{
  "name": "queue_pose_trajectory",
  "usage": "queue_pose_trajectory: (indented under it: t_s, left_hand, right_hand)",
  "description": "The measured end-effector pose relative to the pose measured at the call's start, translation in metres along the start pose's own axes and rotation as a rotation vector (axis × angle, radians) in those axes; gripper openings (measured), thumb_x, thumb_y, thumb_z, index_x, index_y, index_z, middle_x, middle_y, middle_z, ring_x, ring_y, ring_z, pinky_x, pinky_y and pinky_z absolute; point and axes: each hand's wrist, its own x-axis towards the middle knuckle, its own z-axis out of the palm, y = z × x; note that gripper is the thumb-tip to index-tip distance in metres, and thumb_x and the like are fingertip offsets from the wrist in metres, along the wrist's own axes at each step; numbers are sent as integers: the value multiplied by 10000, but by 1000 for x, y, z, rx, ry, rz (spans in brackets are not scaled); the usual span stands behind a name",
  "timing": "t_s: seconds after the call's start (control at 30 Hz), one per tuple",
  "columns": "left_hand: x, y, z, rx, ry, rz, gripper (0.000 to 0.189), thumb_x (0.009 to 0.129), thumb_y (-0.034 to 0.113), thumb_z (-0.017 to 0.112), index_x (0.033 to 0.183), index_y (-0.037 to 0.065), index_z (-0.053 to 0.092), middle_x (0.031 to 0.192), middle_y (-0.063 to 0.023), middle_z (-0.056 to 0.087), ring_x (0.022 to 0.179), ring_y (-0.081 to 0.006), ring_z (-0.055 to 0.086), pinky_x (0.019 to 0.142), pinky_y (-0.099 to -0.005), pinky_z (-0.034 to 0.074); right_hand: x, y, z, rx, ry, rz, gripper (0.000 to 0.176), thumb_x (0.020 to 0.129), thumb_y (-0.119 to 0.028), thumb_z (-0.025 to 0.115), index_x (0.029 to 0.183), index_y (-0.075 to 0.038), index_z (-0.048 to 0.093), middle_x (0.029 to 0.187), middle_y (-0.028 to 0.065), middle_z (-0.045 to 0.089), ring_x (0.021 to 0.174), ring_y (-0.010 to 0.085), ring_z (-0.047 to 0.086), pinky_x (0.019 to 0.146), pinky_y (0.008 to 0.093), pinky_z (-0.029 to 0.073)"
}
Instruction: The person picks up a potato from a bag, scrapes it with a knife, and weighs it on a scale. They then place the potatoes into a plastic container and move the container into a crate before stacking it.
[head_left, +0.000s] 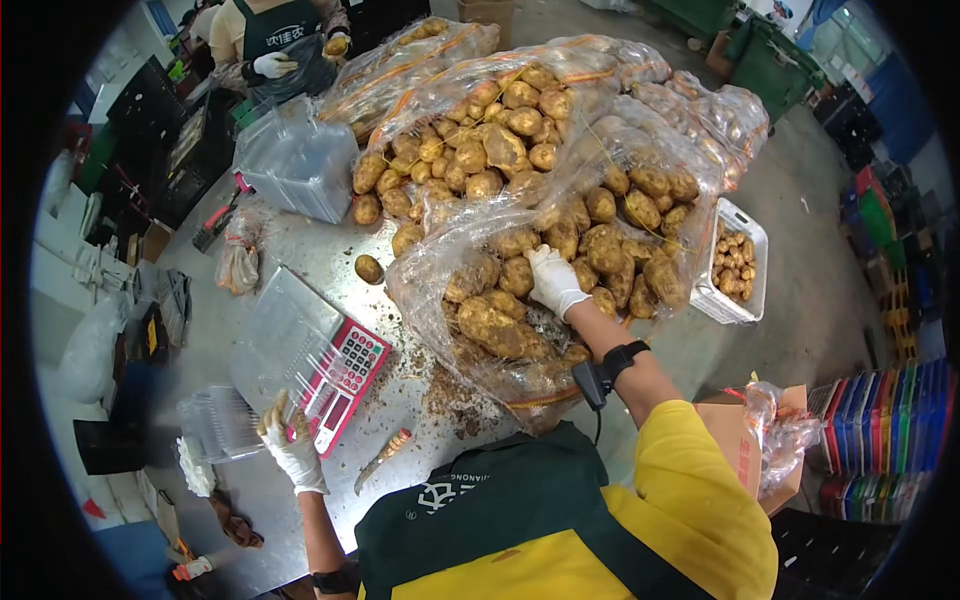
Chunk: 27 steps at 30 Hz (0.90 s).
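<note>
My right hand point(556, 283), in a white glove, reaches into an open clear plastic bag point(425, 290) of soil-covered potatoes point(605, 247). It touches the potatoes, but its fingertips are hidden among them, so its grip does not show. At the lower left my left hand point(290, 445) wears a white glove with dirty fingertips. Its fingers are apart, beside a clear plastic tray point(215, 422) and the near corner of a pink-and-white scale point(345, 380). Another clear tray point(280, 325) lies on the scale. One loose potato point(369, 269) rests on the metal table point(300, 245).
More potato bags point(460, 55) fill the table's far side. Stacked clear boxes point(300, 165) stand left of them. A white crate point(738, 300) of small potatoes is at right, near a cardboard box point(725, 435). A tapered brown-yellow item point(383, 458) lies before me. A co-worker's gloved hand point(273, 65) shows at back.
</note>
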Motion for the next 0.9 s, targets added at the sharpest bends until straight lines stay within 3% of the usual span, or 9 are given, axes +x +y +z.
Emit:
queue_pose_trajectory:
  t_s: [0.17,0.4,0.43,0.53,0.57,0.67,0.7,0.8,0.9]
  left_hand:
    - [2,-6,-4,-66,9,-175,394,792,-1,664,1171,94,618,1152,-48,620,1136,-245,481,988,-367,376]
    - [19,42,12,-183,-27,-114,364,783,-35,642,1127,85,649,1162,-71,612,1138,-242,497,987,-367,392]
    - [16,38,15,-127,-14,-76,377,773,-48,646,1126,85,650,1169,-73,611,1140,-242,500,984,-365,400]
    - [12,46,11,-156,-32,-55,389,771,-58,645,1133,86,649,1174,-74,609,1142,-242,501,976,-364,408]
    - [10,51,11,-229,-58,-130,359,788,-49,644,1120,84,653,1174,-80,614,1137,-240,504,974,-355,412]
    - [4,57,23,-269,-125,-235,361,804,-47,638,1141,83,636,1184,-74,617,1138,-219,517,975,-352,419]
    - [8,69,29,-582,-189,-415,366,832,-28,628,1182,75,606,1197,-80,613,1117,-203,550,971,-340,437]
    - [24,111,43,-815,-275,-318,386,848,-15,630,1225,17,554,1199,-111,604,1094,-212,584,984,-337,456]
    - [42,156,48,-1079,-438,-314,597,815,-3,679,1352,19,417,1306,-124,521,1177,-222,526,1012,-345,422]
  right_hand:
    - [7,1,-3,5,-100,9,495,694,-87,710,1133,-34,489,1091,185,514,1039,340,552,816,402,513]
    - [2,8,-5,41,-58,-46,499,673,-79,684,1137,-28,508,1043,166,555,986,331,573,833,418,500]
    - [2,7,-13,26,-78,-29,484,687,-143,712,1127,-31,542,1052,180,590,997,342,587,836,420,499]
    - [-12,4,-56,439,-151,96,521,699,-239,751,1134,-19,568,1064,210,619,1013,348,604,842,415,498]
    - [-15,8,-55,611,-138,69,565,733,-361,764,1146,-19,588,1076,199,642,950,335,644,751,387,544]
    - [-36,4,-79,1588,-396,395,574,817,-406,697,1227,-37,539,1080,164,645,857,300,669,625,343,572]
    - [-42,-6,-72,2026,-468,203,596,890,-476,579,1302,-59,473,1127,151,627,806,281,678,554,313,579]
    - [-62,-35,-75,2526,-687,47,640,914,-536,486,1347,-69,419,1194,169,591,865,279,674,560,332,583]
    - [-69,-70,-72,2525,-691,280,640,915,-571,445,1353,-105,430,1266,135,556,1039,282,622,688,415,595]
